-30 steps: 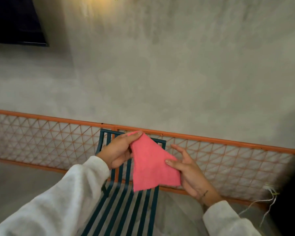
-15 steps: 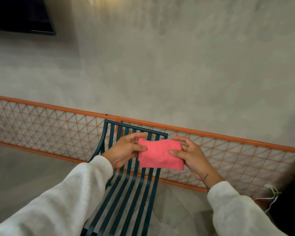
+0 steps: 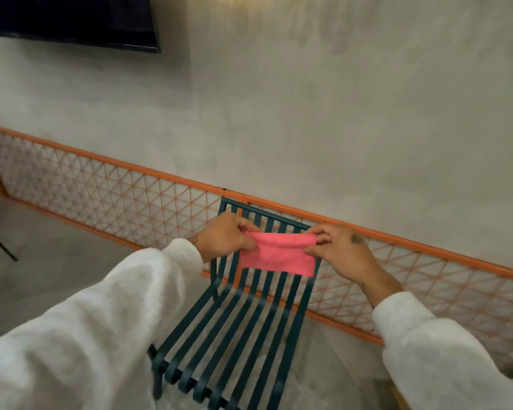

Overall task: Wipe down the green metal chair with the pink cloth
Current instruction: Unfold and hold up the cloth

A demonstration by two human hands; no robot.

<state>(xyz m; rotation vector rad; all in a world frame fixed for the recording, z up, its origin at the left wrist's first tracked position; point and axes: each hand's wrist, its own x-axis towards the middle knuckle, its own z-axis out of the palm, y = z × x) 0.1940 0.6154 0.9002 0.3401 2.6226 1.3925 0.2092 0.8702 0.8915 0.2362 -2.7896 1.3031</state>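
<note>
The green metal chair (image 3: 243, 324) with slatted seat and back stands in front of me, its back toward the wall. A pink cloth (image 3: 277, 255), folded into a rectangle, hangs in the air in front of the chair's backrest. My left hand (image 3: 222, 238) pinches its upper left corner. My right hand (image 3: 338, 250) pinches the upper right corner. Both sleeves are white. The cloth hides part of the backrest slats; whether it touches them I cannot tell.
An orange lattice rail (image 3: 101, 187) runs along the base of the grey wall (image 3: 308, 113) behind the chair. A dark panel (image 3: 71, 22) hangs at the upper left. A thin black leg (image 3: 0, 244) stands on the floor at the left edge.
The cloth went from a hanging triangle to a folded rectangle held at both top corners. My view has tilted down, showing more of the chair seat.
</note>
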